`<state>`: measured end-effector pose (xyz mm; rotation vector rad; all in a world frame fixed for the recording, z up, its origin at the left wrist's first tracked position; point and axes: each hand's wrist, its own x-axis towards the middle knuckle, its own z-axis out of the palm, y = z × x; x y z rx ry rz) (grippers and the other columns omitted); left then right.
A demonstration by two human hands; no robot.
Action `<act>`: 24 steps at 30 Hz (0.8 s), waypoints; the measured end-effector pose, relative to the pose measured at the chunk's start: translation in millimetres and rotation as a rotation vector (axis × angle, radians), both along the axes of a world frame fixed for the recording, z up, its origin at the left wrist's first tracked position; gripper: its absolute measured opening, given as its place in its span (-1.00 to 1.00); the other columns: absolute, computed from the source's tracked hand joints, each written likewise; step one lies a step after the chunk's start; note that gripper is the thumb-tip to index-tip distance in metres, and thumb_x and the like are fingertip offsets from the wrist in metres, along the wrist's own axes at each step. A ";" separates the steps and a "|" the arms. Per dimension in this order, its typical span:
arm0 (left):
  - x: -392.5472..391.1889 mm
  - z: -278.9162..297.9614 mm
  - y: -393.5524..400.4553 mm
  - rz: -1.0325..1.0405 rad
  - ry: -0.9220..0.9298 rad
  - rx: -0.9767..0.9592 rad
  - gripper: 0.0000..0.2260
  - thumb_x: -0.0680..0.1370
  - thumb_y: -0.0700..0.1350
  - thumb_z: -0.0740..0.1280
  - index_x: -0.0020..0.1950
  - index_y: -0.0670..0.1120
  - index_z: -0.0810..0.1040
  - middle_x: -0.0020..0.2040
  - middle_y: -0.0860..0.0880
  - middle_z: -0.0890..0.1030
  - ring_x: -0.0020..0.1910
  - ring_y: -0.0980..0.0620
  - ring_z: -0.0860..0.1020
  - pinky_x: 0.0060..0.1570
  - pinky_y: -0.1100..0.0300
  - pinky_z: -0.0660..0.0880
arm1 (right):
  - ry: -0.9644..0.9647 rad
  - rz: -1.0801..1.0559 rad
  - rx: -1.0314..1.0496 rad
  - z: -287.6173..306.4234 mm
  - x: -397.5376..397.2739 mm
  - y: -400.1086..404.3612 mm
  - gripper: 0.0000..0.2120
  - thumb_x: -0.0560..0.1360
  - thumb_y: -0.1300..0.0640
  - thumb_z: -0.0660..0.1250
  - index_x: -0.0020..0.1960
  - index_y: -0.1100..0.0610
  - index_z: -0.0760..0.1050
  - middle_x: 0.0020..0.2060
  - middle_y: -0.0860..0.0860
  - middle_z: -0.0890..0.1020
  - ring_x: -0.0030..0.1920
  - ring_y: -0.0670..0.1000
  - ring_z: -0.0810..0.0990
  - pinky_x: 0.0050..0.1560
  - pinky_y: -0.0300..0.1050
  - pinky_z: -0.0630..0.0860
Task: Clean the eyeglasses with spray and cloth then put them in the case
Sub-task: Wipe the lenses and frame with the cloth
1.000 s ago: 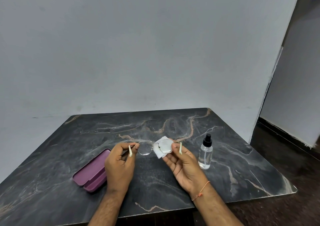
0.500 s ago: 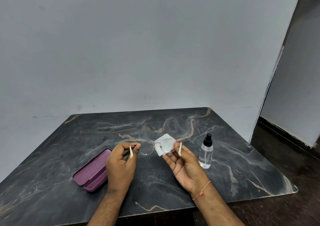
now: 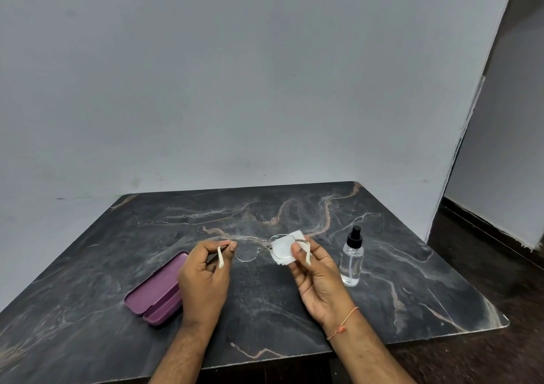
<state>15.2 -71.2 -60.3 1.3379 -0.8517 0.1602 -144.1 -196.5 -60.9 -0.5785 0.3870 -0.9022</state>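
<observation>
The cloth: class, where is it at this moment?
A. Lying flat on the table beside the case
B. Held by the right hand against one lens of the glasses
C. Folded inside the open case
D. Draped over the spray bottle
B: the white cloth sits over one lens of the glasses, pinched there by the right hand, while the left hand holds the other end of the frame.

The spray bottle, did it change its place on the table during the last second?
No. The spray bottle stands upright at the same spot on the marble table, beside the same pale vein, right of the right hand.
</observation>
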 end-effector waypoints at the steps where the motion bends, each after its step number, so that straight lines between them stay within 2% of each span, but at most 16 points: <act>1: -0.3 0.1 -0.4 0.003 -0.012 0.005 -0.92 0.56 -0.28 0.54 0.00 -0.13 0.71 -0.06 0.02 0.75 -0.02 0.26 0.71 -0.04 0.49 0.56 | -0.010 -0.005 0.007 -0.2 -0.4 -1.1 -0.51 0.38 0.37 0.48 0.31 0.27 0.61 0.06 0.19 0.77 -0.06 0.05 0.80 -0.24 -0.20 0.71; 5: 0.1 -0.2 -0.4 0.005 -0.006 0.008 -0.92 0.57 -0.26 0.53 0.00 -0.11 0.71 -0.05 0.03 0.75 -0.01 0.24 0.71 -0.03 0.48 0.57 | -0.003 0.092 0.008 -1.3 -2.3 0.1 -0.53 0.46 0.32 0.45 0.37 0.32 0.58 0.25 0.30 0.70 0.00 0.09 0.79 -0.12 -0.11 0.75; 7: 2.4 -1.9 -0.1 0.002 0.031 0.003 -0.93 0.58 -0.23 0.53 0.01 -0.08 0.71 -0.04 0.03 0.75 0.00 0.21 0.72 -0.03 0.45 0.60 | 0.027 0.131 -0.015 -0.9 -2.2 2.6 -0.54 0.47 0.29 0.45 0.36 0.36 0.58 0.22 0.33 0.70 -0.01 0.12 0.80 -0.11 -0.10 0.75; 10: 4.2 -3.2 -0.1 0.006 0.065 0.000 -0.94 0.58 -0.20 0.53 0.02 -0.06 0.71 -0.03 0.04 0.76 0.00 0.18 0.73 -0.02 0.40 0.64 | 0.047 0.082 -0.033 -1.5 0.3 1.8 -0.53 0.45 0.32 0.46 0.34 0.40 0.57 0.15 0.31 0.73 -0.01 0.12 0.80 -0.14 -0.13 0.74; 17: -5.4 3.2 0.3 -0.007 0.014 0.007 -0.90 0.56 -0.31 0.53 -0.03 -0.12 0.70 -0.09 0.06 0.74 -0.02 0.30 0.70 -0.04 0.50 0.57 | 0.016 -0.077 -0.053 -0.3 1.1 -0.7 -0.52 0.38 0.36 0.51 0.30 0.31 0.60 0.13 0.22 0.74 0.04 0.10 0.78 -0.08 -0.13 0.74; 19: -6.3 3.5 0.4 -0.025 0.001 0.015 -0.88 0.54 -0.33 0.53 -0.03 -0.13 0.71 -0.14 0.08 0.74 -0.02 0.30 0.70 -0.04 0.50 0.57 | -0.011 -0.069 -0.039 1.4 -0.5 -0.3 -0.58 0.41 0.37 0.48 0.27 0.28 0.62 0.13 0.22 0.75 0.05 0.10 0.79 -0.08 -0.13 0.75; 22: -6.9 4.0 0.8 -0.033 -0.018 0.016 -0.89 0.54 -0.34 0.53 -0.03 -0.15 0.71 -0.10 0.07 0.74 -0.02 0.30 0.70 -0.05 0.49 0.57 | -0.031 0.008 -0.008 3.5 -3.2 1.7 -0.69 0.54 0.37 0.40 0.29 0.30 0.62 0.13 0.23 0.76 0.03 0.09 0.80 -0.10 -0.13 0.75; 24: -4.8 3.0 0.7 -0.025 -0.029 0.018 -0.91 0.55 -0.33 0.53 -0.03 -0.16 0.72 -0.07 0.04 0.74 -0.02 0.29 0.70 -0.05 0.49 0.57 | -0.001 0.057 0.002 3.9 -3.4 3.9 -0.65 0.54 0.29 0.42 0.31 0.32 0.60 0.17 0.28 0.74 0.03 0.12 0.80 -0.09 -0.10 0.76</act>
